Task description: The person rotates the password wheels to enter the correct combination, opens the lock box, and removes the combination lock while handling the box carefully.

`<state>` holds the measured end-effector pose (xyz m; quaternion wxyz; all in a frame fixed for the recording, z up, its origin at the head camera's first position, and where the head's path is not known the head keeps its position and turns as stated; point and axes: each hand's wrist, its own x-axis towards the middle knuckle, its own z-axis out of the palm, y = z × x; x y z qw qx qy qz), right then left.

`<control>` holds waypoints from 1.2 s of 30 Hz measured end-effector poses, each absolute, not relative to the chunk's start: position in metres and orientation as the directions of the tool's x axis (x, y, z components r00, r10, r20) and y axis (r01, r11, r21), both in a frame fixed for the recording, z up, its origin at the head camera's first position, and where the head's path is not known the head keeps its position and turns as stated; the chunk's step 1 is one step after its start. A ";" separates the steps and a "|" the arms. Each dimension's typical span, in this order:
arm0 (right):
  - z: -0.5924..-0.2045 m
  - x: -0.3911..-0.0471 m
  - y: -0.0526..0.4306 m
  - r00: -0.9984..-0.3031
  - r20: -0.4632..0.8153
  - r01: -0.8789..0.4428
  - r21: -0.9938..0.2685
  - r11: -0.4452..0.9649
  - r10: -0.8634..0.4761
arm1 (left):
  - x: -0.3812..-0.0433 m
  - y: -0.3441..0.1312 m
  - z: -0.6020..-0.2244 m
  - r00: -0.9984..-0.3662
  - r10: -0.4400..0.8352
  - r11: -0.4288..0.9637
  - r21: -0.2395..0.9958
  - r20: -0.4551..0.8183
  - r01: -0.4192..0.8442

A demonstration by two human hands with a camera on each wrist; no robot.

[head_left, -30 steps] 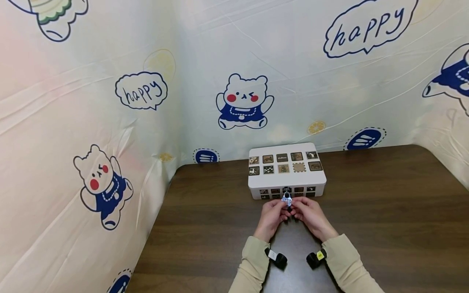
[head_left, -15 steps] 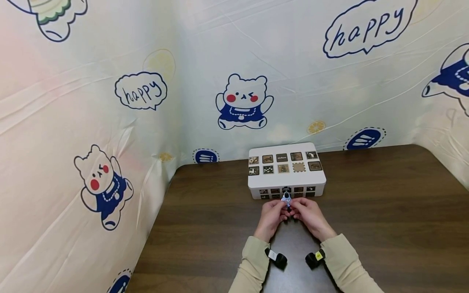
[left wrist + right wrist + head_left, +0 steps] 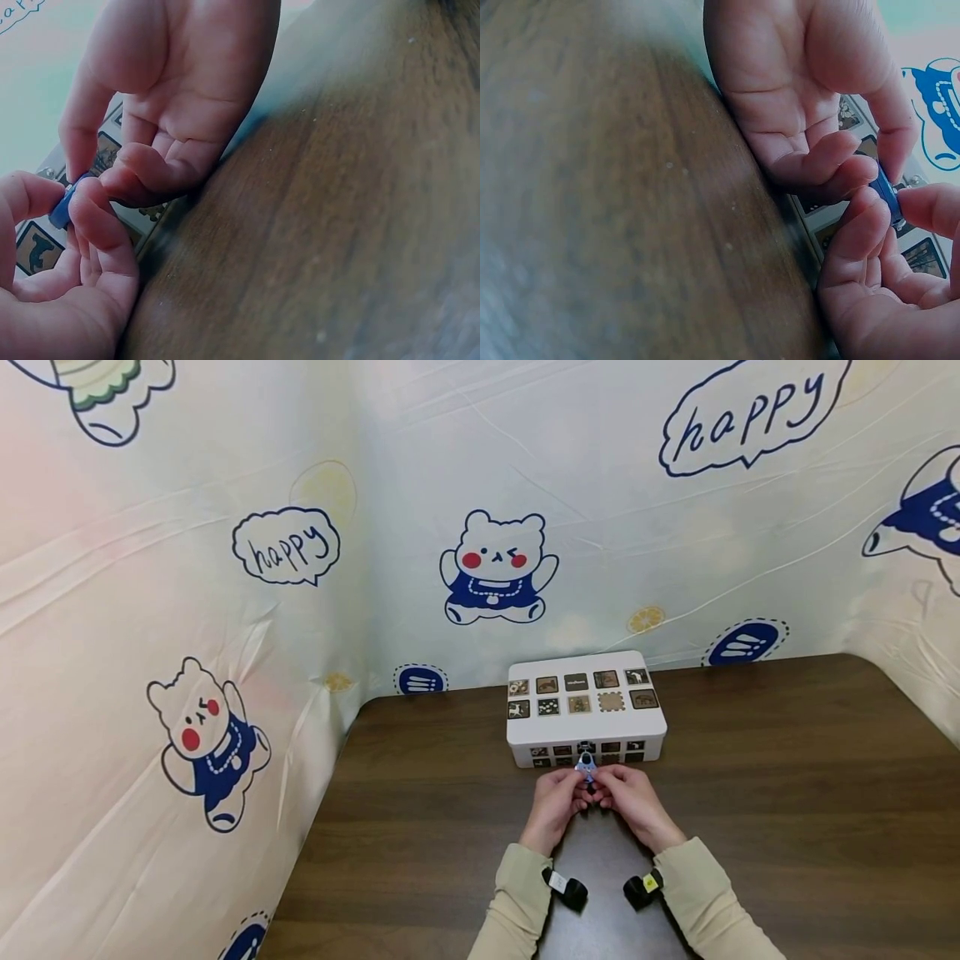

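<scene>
A small blue padlock [image 3: 586, 767] is at the front clasp of a white lidded box [image 3: 585, 727] printed with dark picture squares. My left hand [image 3: 553, 806] pinches its left side between thumb and fingertips. From the right, my right hand [image 3: 637, 806] pinches the other side the same way. Seen from the left wrist, the padlock [image 3: 63, 205] shows as a narrow blue edge between both hands' fingertips. In the right wrist view the padlock [image 3: 886, 197] has a metal part by the thumb. The fingers cover much of its body.
The box stands at the back of a dark wooden table [image 3: 787, 810], close to a cloth backdrop [image 3: 405, 568] with cartoon bears. Another cloth side [image 3: 97, 710] rises along the table's left edge. Each wrist wears a small black camera, such as the left one [image 3: 574, 894].
The padlock's face has tilted a little and looks less shiny. My right wrist has shifted slightly left, while both hands keep their pinch. The box stays in place.
</scene>
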<state>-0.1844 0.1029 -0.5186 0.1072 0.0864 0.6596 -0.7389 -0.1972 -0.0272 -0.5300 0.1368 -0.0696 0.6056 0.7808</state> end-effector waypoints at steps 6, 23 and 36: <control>-0.519 -0.184 0.103 -0.962 -0.271 0.273 -0.958 -0.083 -0.035 | -0.196 -0.027 -0.530 -0.957 0.128 -0.239 0.928 -0.262 -0.286; -0.514 -0.184 0.102 -0.954 -0.298 0.298 -0.950 -0.094 -0.018 | -0.198 -0.026 -0.529 -0.939 0.095 -0.237 0.908 -0.332 -0.345; -0.510 -0.182 0.102 -0.948 -0.317 0.318 -0.939 -0.130 -0.034 | -0.198 -0.028 -0.531 -0.939 0.122 -0.281 0.896 -0.322 -0.344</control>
